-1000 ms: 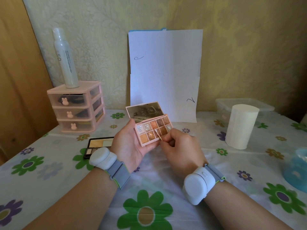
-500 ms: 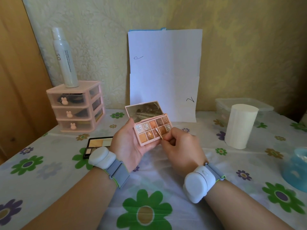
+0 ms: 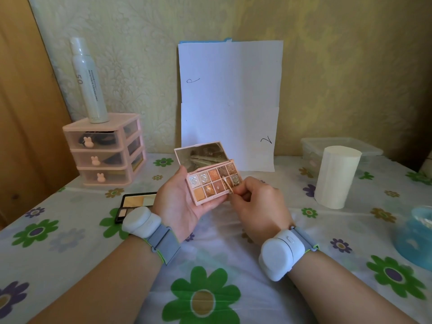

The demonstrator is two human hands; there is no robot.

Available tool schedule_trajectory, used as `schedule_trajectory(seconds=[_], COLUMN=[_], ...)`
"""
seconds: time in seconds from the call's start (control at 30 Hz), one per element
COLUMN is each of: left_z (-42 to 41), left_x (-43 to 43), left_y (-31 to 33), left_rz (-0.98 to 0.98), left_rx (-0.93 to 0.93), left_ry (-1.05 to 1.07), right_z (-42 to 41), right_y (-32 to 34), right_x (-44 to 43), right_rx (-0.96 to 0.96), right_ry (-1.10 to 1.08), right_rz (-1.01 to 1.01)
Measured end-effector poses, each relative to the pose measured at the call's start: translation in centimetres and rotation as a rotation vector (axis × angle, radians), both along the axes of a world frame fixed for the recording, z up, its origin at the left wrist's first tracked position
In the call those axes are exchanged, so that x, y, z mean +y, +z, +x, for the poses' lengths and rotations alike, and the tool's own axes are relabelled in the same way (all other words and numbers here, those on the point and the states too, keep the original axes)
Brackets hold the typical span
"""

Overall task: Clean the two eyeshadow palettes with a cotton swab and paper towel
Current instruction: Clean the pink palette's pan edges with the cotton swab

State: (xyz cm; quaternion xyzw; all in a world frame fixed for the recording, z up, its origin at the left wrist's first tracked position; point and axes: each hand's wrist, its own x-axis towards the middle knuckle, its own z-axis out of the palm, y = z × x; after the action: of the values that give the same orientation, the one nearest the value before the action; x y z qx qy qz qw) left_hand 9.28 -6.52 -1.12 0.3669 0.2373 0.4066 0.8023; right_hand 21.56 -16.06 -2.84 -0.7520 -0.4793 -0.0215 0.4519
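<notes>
My left hand (image 3: 181,202) cradles an open pink eyeshadow palette (image 3: 211,185) above the table, its mirrored lid tilted up and away. My right hand (image 3: 257,204) pinches a cotton swab (image 3: 227,184) by its wooden stick, and the white tip rests on the ridge between pans near the palette's right end. A second, black palette (image 3: 135,203) lies open on the tablecloth to the left, partly hidden behind my left wrist. A white paper towel roll (image 3: 335,176) stands upright at the right.
A pink three-drawer organiser (image 3: 105,149) with a white spray bottle (image 3: 87,80) on top stands at the back left. White paper sheets (image 3: 230,101) lean on the wall. A clear lidded box (image 3: 311,148) sits behind the roll; a blue container (image 3: 416,237) is at the right edge.
The swab tip has shifted slightly along the palette's pan dividers; both hands and the palette stay in nearly the same place.
</notes>
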Motion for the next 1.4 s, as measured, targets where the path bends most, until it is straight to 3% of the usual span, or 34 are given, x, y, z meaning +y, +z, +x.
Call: schedule_trajectory(seconds=[0.17,1.4], left_z=[0.1,-0.1], left_x=[0.0,-0.1], left_y=[0.0,0.1], left_rz=[-0.038,-0.066], left_rx=[-0.001,-0.021], left_ry=[0.017,-0.008], right_z=[1.1,1.1], right_y=[0.3,0.7], right_x=[-0.2,-0.5], right_rx=[0.048,0.086], right_ry=[-0.084,-0.121], right_rz=[-0.027,-0.029])
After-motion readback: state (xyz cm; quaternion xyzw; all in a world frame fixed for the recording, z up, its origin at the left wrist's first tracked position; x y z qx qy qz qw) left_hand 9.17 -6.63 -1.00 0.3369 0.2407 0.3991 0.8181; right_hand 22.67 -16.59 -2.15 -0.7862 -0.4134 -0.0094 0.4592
